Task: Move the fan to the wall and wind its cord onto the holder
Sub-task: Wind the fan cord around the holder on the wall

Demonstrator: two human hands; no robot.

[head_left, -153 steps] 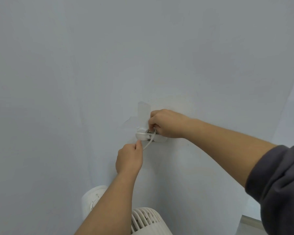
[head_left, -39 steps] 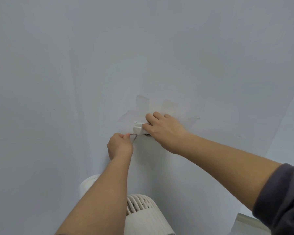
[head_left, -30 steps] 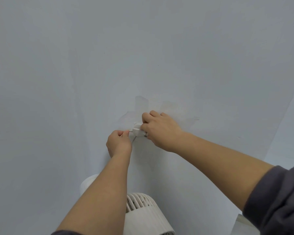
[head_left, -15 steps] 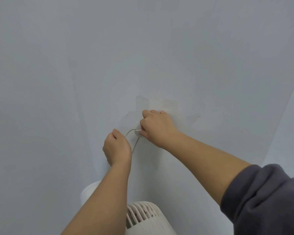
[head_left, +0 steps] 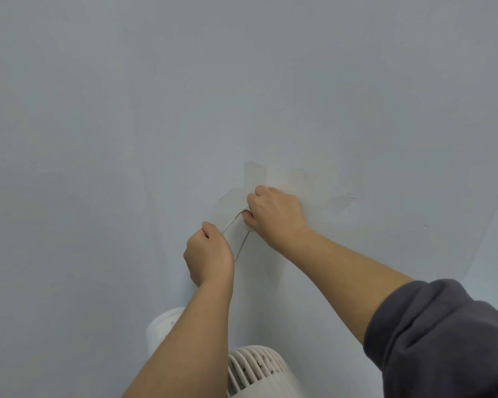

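Observation:
A white fan (head_left: 256, 369) stands against the pale wall (head_left: 156, 110) at the bottom of the view, partly hidden by my left forearm. Its thin white cord (head_left: 232, 221) runs taut from my left hand (head_left: 209, 254) up to the holder on the wall. My left hand is closed on the cord, below and left of the holder. A second strand of cord hangs down beside that hand. My right hand (head_left: 276, 216) is pressed on the wall and covers the holder almost entirely, fingers curled around it.
Patches of clear tape (head_left: 255, 173) show on the wall just above the holder. A wall corner (head_left: 489, 225) runs down the right side. My dark grey sleeve (head_left: 443, 340) fills the bottom right.
My left hand has pulled down and left away from the holder, drawing out a length of cord. My right hand has stayed on the holder and now hides it more.

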